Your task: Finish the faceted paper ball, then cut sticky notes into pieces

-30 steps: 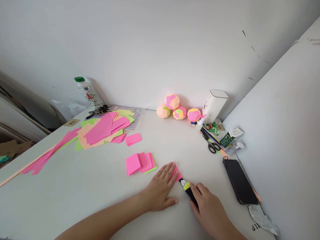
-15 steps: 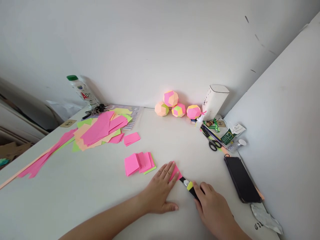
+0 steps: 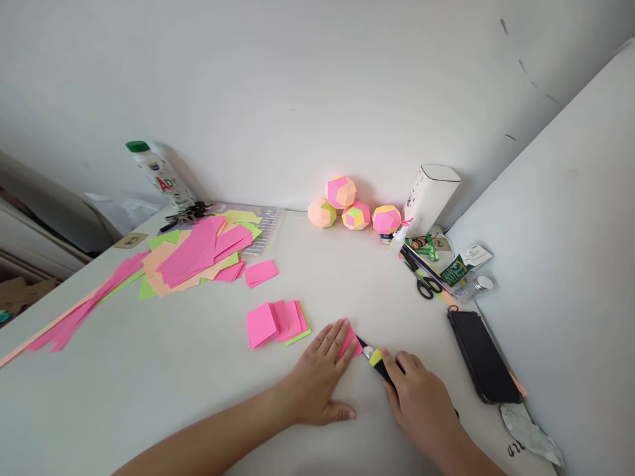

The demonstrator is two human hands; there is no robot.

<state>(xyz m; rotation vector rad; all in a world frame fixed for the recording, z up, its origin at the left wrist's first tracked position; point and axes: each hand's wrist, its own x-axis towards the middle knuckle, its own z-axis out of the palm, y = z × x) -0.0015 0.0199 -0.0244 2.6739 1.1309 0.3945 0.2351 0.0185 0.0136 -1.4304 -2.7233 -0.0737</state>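
Note:
My left hand [image 3: 325, 370] lies flat with its fingers stretched over a pink piece of paper [image 3: 351, 344], pressing it against the white table. Part of the paper is hidden under the fingers. My right hand [image 3: 419, 400] is wrapped around a black and yellow utility knife [image 3: 378, 362]. Its blade touches or nearly touches the paper's right edge. Left of my left hand sit small pink square papers [image 3: 262, 324] in stacks, with a green sheet [image 3: 298, 337] beneath. A pink rectangular paper [image 3: 261, 272] lies behind them.
Coloured paper sheets [image 3: 191, 254] are heaped at the left, below a white bottle [image 3: 161, 175]. Folded paper balls [image 3: 356, 215] stand along the wall beside a white box [image 3: 432, 198]. Scissors [image 3: 427, 286], a small jar [image 3: 473, 288] and a phone [image 3: 483, 357] line the right side.
The knife's blade has shifted slightly up along the paper's right edge, with my right hand following. My left hand stays on the paper. The camera view has tilted a little.

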